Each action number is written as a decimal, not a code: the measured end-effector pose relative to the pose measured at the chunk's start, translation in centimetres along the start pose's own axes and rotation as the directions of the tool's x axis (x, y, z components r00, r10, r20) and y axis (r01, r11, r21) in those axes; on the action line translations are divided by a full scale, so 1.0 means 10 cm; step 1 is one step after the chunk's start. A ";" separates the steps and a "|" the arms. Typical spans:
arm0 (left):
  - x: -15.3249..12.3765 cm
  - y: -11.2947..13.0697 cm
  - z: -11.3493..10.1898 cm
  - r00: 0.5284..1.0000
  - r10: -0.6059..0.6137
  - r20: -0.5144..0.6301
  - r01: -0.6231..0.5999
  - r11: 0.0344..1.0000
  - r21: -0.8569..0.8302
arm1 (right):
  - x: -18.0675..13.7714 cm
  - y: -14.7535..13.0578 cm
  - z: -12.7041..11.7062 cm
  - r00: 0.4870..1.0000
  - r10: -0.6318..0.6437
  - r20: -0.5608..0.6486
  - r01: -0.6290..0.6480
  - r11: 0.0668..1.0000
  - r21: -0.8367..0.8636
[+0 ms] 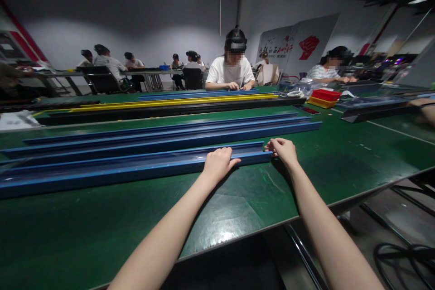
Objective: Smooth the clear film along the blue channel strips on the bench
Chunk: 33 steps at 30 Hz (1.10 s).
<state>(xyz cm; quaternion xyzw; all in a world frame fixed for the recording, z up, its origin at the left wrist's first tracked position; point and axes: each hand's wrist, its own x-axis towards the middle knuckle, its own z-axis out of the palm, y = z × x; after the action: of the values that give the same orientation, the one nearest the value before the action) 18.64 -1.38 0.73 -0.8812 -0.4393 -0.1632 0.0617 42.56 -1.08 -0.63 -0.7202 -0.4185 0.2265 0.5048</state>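
A long blue channel rail lies lengthwise on the green table, nearest to me. My left hand rests on its near wall close to the right end, fingers curled over the edge. My right hand grips the very right end of the same rail, fingers bent around it. Clear film seems to lie along the inside of the rail.
Two more blue rails lie behind it, then yellow and black rails. A red and yellow bin stands at the back right. A person in white sits opposite; others work at far tables. The table edge runs diagonally at the right.
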 end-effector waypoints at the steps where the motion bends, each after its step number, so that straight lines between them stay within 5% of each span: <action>1: 0.00 0.00 0.00 1.000 0.000 0.000 0.000 1.000 -0.002 | 0.00 0.00 0.00 1.000 -0.004 0.012 0.004 1.000 -0.003; 13: -0.01 0.00 -0.01 1.000 0.004 0.013 -0.004 1.000 0.006 | -0.05 -0.04 0.02 0.989 -0.149 0.014 0.149 0.972 -0.182; 24: -0.07 -0.11 -0.12 0.997 -0.003 0.081 0.002 1.000 0.004 | -0.20 -0.11 0.06 0.898 -0.440 0.021 0.368 0.723 -0.585; 33: -0.19 -0.32 -0.23 0.992 -0.013 0.127 0.009 0.999 0.037 | -0.21 -0.09 0.09 0.870 -0.488 0.061 0.401 0.633 -0.662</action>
<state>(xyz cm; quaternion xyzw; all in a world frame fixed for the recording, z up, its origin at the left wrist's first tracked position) 14.51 -1.45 2.13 -0.8862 -0.4500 -0.0990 0.0486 40.41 -2.24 -0.31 -0.7369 -0.6029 -0.1119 0.2845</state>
